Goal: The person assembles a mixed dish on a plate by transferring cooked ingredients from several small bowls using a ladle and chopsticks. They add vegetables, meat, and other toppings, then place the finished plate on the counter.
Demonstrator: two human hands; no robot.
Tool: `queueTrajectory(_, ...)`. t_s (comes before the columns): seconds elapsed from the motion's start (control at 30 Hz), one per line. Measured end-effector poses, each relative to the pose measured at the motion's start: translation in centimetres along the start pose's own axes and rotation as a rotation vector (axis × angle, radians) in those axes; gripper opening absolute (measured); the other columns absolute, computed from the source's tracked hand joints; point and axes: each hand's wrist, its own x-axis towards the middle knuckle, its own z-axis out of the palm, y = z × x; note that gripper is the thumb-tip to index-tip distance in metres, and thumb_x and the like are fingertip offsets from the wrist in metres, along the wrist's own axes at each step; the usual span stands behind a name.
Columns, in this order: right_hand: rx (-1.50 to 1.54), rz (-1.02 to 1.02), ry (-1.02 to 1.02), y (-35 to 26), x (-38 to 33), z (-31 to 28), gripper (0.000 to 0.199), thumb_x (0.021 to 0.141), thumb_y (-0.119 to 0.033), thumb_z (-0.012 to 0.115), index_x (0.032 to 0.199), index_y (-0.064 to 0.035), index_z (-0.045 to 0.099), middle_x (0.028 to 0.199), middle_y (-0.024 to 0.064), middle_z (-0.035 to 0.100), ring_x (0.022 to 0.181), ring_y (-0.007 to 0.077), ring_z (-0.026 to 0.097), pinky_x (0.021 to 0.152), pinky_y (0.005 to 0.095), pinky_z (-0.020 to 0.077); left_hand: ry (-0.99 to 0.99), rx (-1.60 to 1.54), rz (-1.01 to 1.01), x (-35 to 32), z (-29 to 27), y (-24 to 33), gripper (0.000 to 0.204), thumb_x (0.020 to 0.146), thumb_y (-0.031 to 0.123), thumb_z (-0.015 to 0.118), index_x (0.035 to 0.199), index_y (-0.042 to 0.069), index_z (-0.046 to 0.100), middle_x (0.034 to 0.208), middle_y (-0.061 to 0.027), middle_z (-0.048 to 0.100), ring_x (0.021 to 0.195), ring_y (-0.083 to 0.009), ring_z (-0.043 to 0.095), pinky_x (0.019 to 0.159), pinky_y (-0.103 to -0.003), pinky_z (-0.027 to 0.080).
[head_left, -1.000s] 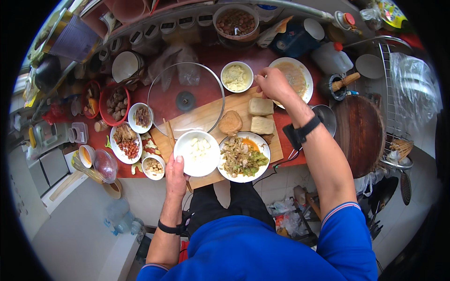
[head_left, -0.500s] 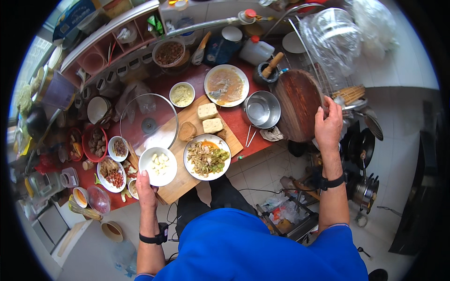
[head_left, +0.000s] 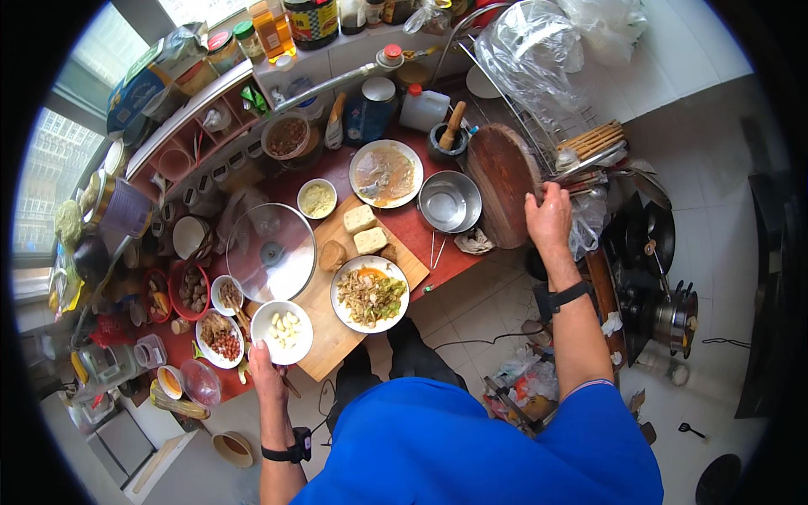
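Observation:
A white bowl of peeled garlic cloves [head_left: 287,330] is in my left hand [head_left: 268,370], gripped at its near-left edge over the light wooden cutting board [head_left: 320,360]. My right hand [head_left: 551,220] has its fingers curled at the right rim of a thick, round, dark wooden chopping board [head_left: 503,187]. Two pale tofu-like blocks [head_left: 365,231] and brown lumps [head_left: 333,256] sit on the light board. In front of them stands a plate of shredded vegetables [head_left: 370,295]. A steel pot [head_left: 450,202] is left of the round board.
A glass lid [head_left: 271,255] lies left of the light board. Behind are a bowl of minced pale food [head_left: 317,199], a broth-filled plate [head_left: 386,173] and a mortar with a pestle [head_left: 449,139]. Small ingredient bowls [head_left: 220,340] crowd the left. Pans [head_left: 650,244] hang at right.
The whole view has shifted, bringing the window and shelf jars into sight. My left hand still holds the garlic bowl. My right hand's fingers are more curled at the round board's rim.

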Motion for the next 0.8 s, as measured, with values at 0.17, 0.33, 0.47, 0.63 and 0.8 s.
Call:
queueTrajectory(0.17, 0.039, -0.030, -0.063, -0.5, -3.1, 1.5, 0.033, 0.091, -0.019, 0.076, 0.113, -0.0016, 0.060, 0.105, 0.0243, 0.064, 0.100, 0.0469, 0.064, 0.084, 0.0553, 0.0540, -0.037, -0.012, 0.008, 0.2, 0.0, -0.8, 0.040, 0.110, 0.045, 0.052, 0.120, 0.007, 0.060, 0.081, 0.0037, 0.062, 0.054, -0.0031, 0.045, 0.045, -0.021, 0.031)
queueTrajectory(0.33, 0.124, -0.080, -0.069, -2.2, -5.1, 2.5, 0.033, 0.091, -0.019, 0.076, 0.113, -0.0010, 0.059, 0.101, 0.0225, 0.063, 0.095, 0.0464, 0.065, 0.081, 0.0542, 0.0533, -0.058, -0.014, -0.013, 0.4, 0.6, -1.0, 0.041, 0.110, 0.046, 0.052, 0.120, 0.007, 0.061, 0.080, 0.0039, 0.062, 0.053, -0.0031, 0.045, 0.045, -0.021, 0.031)
queueTrajectory(0.47, 0.177, -0.060, -0.060, -3.0, -5.4, 2.8, 0.031, 0.091, -0.020, 0.076, 0.111, -0.0017, 0.061, 0.100, 0.0215, 0.064, 0.094, 0.0450, 0.065, 0.082, 0.0533, 0.0535, -0.080, -0.010, 0.011, 0.4, 1.2, -0.8, 0.043, 0.110, 0.046, 0.051, 0.120, 0.006, 0.061, 0.079, 0.0041, 0.061, 0.052, -0.0025, 0.043, 0.044, -0.020, 0.031)
queueTrajectory(0.63, 0.201, -0.048, -0.028, 0.2, -2.8, 2.8, 0.025, 0.093, -0.020, 0.074, 0.105, -0.0006, 0.064, 0.101, 0.0222, 0.066, 0.095, 0.0435, 0.064, 0.084, 0.0524, 0.0527, -0.102, -0.109, -0.035, 0.9, 0.1, -1.2, 0.036, 0.107, 0.036, 0.059, 0.122, 0.005, 0.063, 0.084, -0.0012, 0.065, 0.060, -0.0112, 0.055, 0.052, -0.026, 0.043)
queueTrajectory(0.8, 0.141, -0.127, 0.103, 4.6, 0.2, 2.9, 0.032, 0.095, -0.017, 0.067, 0.120, 0.0032, 0.066, 0.113, 0.0249, 0.069, 0.109, 0.0447, 0.065, 0.098, 0.0515, 0.0511, -0.030, 0.487, 0.389, 0.8, 0.1, -2.7, 0.037, 0.088, 0.007, 0.070, 0.124, 0.001, 0.065, 0.106, -0.0180, 0.067, 0.107, -0.0406, 0.062, 0.095, -0.047, 0.051)
